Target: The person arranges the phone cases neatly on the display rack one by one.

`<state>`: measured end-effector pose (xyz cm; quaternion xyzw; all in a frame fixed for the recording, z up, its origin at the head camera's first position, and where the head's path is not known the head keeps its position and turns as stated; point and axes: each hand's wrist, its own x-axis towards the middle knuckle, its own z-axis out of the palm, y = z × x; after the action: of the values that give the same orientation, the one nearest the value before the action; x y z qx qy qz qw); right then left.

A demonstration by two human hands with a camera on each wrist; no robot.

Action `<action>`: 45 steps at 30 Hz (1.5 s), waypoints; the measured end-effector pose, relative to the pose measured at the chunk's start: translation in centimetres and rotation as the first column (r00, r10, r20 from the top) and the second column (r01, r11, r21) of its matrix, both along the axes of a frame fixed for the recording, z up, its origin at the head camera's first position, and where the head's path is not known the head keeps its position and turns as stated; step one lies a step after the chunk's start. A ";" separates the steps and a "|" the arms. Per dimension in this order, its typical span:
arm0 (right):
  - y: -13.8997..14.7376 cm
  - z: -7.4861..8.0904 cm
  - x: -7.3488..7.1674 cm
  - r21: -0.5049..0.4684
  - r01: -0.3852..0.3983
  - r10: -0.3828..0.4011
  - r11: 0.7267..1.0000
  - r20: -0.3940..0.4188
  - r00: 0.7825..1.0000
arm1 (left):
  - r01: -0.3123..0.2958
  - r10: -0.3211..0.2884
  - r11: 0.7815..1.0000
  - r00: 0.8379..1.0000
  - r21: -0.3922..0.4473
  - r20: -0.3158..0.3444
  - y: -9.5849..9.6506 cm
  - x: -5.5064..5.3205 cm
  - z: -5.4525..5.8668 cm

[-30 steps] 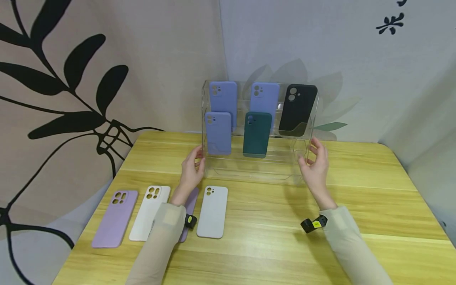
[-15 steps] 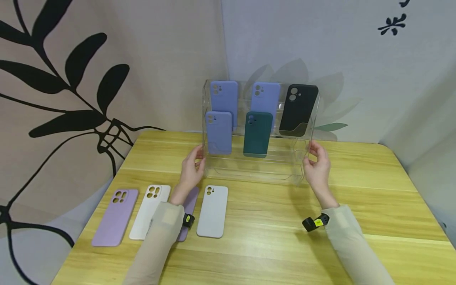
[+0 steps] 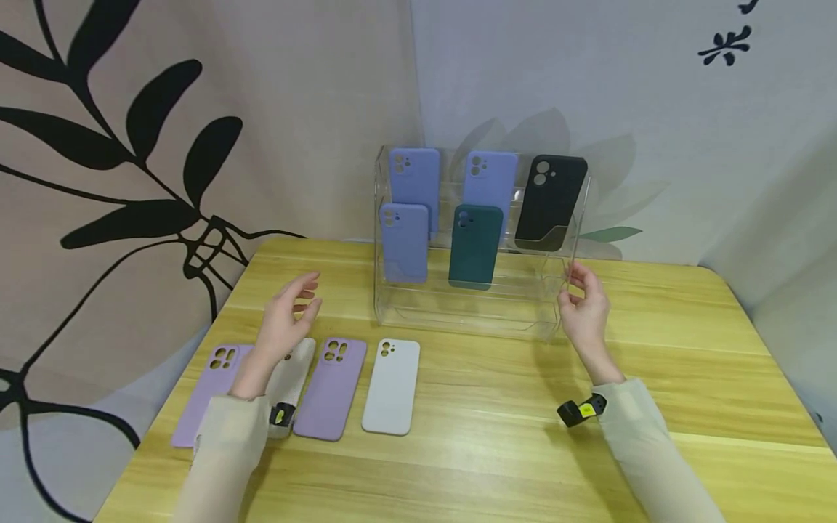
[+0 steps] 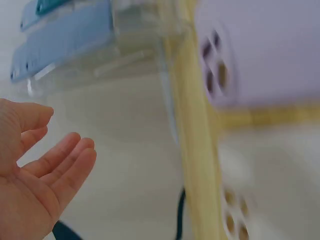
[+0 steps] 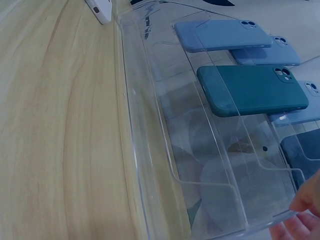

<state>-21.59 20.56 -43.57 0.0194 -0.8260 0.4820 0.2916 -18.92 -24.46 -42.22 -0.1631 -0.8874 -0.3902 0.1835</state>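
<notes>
A clear acrylic tiered stand (image 3: 471,322) holds phone cases. Its upper tier has two periwinkle cases (image 3: 415,178) and a black phone case (image 3: 551,200). Below them lean another periwinkle case (image 3: 404,247) and a dark green phone case (image 3: 476,247). My right hand (image 3: 586,309) pinches the stand's right side edge between thumb and fingers, also visible in the right wrist view. My left hand (image 3: 282,323) is held apart from the stand, fingers loosely bent and holding nothing. In the head view it overlaps a white phone case (image 3: 297,374), partly hiding it.
On the wooden table (image 3: 497,436), a lavender case (image 3: 209,399) lies at far left, partly behind the left arm. Another lavender case (image 3: 331,388) and a white case (image 3: 391,388) lie in front of the stand. A patterned wall covering (image 3: 327,131) rises behind.
My left hand has let go of the stand's left side and moved left, uncovering the second lavender case. My right hand has stayed at the right side, its thumb closing onto the edge.
</notes>
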 end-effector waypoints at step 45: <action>0.3 0.1 0.0 0.029 -0.013 0.012 0.999 0.016 1.000 | -0.266 0.514 0.840 0.671 -0.473 0.534 -10.5 5.7 -3.5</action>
<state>-21.55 20.87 -43.50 0.0251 -0.8351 0.4717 0.2819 -13.26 -34.95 -45.75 0.1471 -0.9641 -0.2048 -0.0837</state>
